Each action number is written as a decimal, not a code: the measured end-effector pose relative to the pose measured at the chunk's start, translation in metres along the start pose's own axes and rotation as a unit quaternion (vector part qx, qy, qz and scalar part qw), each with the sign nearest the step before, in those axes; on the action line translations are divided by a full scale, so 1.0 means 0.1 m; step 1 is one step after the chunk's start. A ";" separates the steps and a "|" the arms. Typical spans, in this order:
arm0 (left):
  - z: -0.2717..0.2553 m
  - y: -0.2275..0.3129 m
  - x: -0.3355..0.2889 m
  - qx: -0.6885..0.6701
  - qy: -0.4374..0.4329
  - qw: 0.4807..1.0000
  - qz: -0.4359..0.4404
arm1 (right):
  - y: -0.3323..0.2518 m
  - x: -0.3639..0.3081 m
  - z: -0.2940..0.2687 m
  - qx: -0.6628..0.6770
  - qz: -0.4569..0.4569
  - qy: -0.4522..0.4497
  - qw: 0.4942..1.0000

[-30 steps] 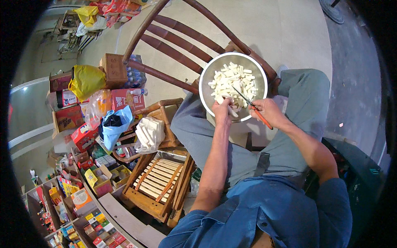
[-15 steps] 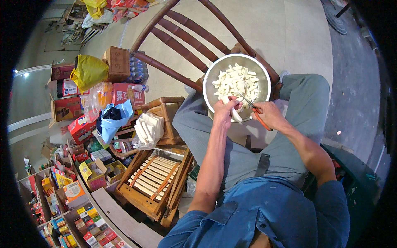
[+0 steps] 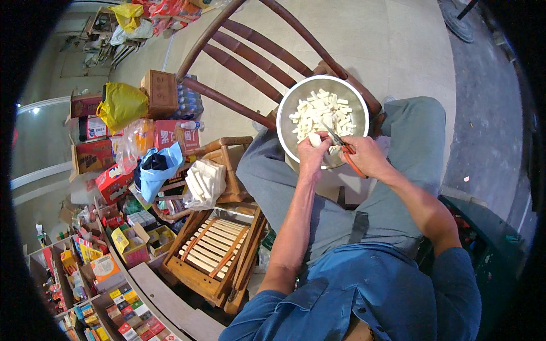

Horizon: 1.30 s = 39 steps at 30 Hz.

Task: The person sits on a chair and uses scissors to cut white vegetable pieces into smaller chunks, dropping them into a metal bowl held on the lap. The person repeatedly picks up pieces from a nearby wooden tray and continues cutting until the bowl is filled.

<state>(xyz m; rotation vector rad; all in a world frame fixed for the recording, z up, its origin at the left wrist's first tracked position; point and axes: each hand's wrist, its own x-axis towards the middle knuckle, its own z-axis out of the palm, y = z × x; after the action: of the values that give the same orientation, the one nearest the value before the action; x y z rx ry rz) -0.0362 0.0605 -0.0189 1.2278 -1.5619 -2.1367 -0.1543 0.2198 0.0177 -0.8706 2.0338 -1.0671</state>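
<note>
While the left hand (image 3: 310, 157) pinches a white piece (image 3: 314, 139) over the near side of a steel bowl (image 3: 291, 98), the right hand (image 3: 368, 156) grips a pair of orange-handled scissors (image 3: 347, 150) just beside it. Both hands are narrow, their fingers curled around what they hold. From the held piece, the scissors lie to the right, with the blades (image 3: 333, 135) passing close by the left fingertips; the left hand is the nearer one to the piece, since it has it in its grasp. On a slant runs the long axis of the scissors: the tips point forward and to the left, over the short white pieces (image 3: 330, 105) heaped in the bowl, and the handles (image 3: 354, 166) reach back and rightward. How far apart the blades stand, I cannot tell. The held piece shows a pale end at the left fingertips; fingers cover much of it, so its long axis cannot be read surely. The bowl sits between the grey-trousered legs (image 3: 418, 133), beside a brown chair (image 3: 227, 102).
</note>
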 end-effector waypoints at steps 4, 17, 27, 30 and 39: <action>0.02 0.03 -0.06 -0.115 -0.026 0.993 -0.020 | -0.07 0.01 -0.03 -0.021 0.023 -0.008 0.999; -0.03 -0.16 0.08 -0.147 0.015 0.989 -0.016 | -0.08 0.02 -0.04 0.042 0.018 -0.032 0.998; 0.03 -0.01 0.03 -0.232 0.062 0.971 0.014 | 0.12 0.05 0.05 0.066 0.032 -0.090 0.993; 0.06 -0.02 0.02 -0.199 0.075 0.977 0.023 | 0.01 0.04 0.04 0.031 0.026 -0.089 0.995; 0.13 -0.01 -0.01 -0.118 0.125 0.983 0.069 | 0.02 0.03 0.04 -0.013 0.036 -0.088 0.995</action>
<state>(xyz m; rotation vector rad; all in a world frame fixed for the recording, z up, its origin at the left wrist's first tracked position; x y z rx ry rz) -0.0451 0.0704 -0.0184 1.2136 -1.2147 -1.9291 -0.1534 0.2172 0.0132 -0.8668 1.9206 -0.8936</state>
